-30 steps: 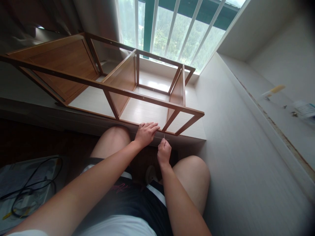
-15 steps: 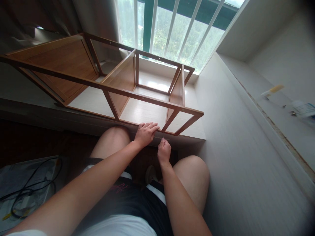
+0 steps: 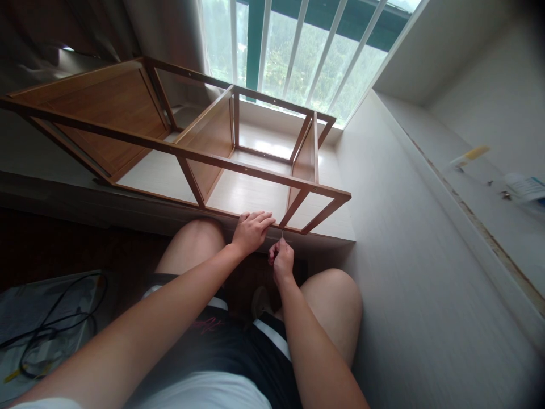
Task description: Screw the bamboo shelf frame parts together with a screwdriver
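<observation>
A brown wooden shelf frame point(image 3: 208, 158) lies on its side on a pale ledge. My left hand point(image 3: 252, 230) is laid over its near lower rail, fingers over the top and touching the wood. Just right of it and lower, my right hand point(image 3: 281, 258) is closed in a pinch on a thin, light metal rod point(image 3: 281, 234), perhaps a hex key. The rod's upper end meets the underside of the near rail, by the joint with a short crosspiece. Most of the tool is hidden in my fingers.
Beyond the pale ledge point(image 3: 330, 224) is a barred window point(image 3: 293, 51). A pale panel point(image 3: 404, 227) rises close on the right. On a surface beyond it are a yellow-handled tool point(image 3: 474, 153) and a plastic bag point(image 3: 525, 186). Black cable point(image 3: 32, 326) lies lower left.
My right hand has shifted slightly left and up, its lower fingers loosened outward while the pinch on the rod stays. My left hand keeps its place on the rail.
</observation>
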The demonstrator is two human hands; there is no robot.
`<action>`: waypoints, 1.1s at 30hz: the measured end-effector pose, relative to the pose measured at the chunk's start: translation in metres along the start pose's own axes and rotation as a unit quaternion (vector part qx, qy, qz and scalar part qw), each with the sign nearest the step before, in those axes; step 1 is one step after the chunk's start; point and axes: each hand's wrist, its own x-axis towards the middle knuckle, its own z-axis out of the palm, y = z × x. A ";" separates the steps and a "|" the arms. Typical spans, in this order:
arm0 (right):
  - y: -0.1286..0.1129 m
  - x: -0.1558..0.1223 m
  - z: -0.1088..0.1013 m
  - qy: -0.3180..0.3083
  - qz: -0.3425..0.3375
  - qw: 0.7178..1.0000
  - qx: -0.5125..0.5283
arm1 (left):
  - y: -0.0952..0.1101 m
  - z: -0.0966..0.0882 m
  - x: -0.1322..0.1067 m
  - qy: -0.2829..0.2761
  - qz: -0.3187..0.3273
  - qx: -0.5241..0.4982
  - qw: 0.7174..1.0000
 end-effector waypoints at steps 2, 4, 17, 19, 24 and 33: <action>-0.002 -0.001 0.001 -0.033 0.044 0.995 0.084 | 0.000 0.000 0.000 -0.002 -0.001 -0.002 1.000; -0.008 -0.003 0.000 -0.078 0.086 0.981 0.159 | 0.000 0.000 0.000 -0.003 -0.001 -0.004 1.000; -0.032 -0.009 -0.010 -0.173 0.185 0.900 0.354 | 0.000 -0.001 0.001 -0.002 0.000 -0.003 1.000; -0.032 -0.009 -0.009 -0.165 0.176 0.919 0.312 | 0.000 -0.001 0.001 -0.001 -0.001 -0.003 1.000; -0.024 -0.007 -0.003 -0.103 0.111 0.976 0.157 | 0.000 -0.001 0.000 -0.001 -0.002 -0.004 1.000; -0.006 -0.005 -0.001 0.019 -0.095 0.984 -0.152 | 0.000 -0.002 0.000 -0.007 -0.003 -0.001 1.000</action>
